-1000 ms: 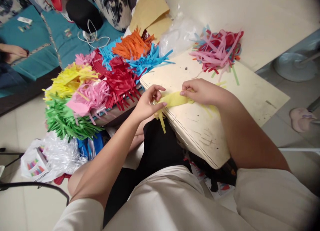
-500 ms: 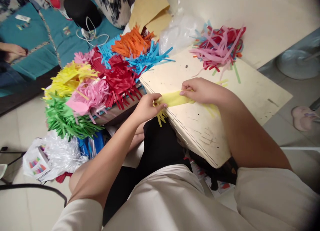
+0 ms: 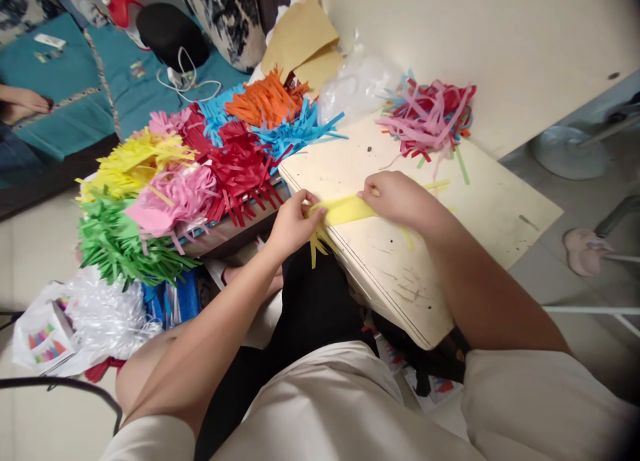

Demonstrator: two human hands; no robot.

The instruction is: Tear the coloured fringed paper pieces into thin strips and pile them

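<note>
The fringed yellow paper strip is pinched by the left hand and right hand. It is best held flat and gently, so nothing is torn.

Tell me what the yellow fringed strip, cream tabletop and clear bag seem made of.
Yellow fringed strip: probably thin matte paper; its cut strands hang loosely.
Cream tabletop: smooth, low sheen, perhaps laminate or painted wood; the scuffs leave it open.
Clear bag: likely glossy plastic film; crumpled, see-through, catching highlights.
</note>
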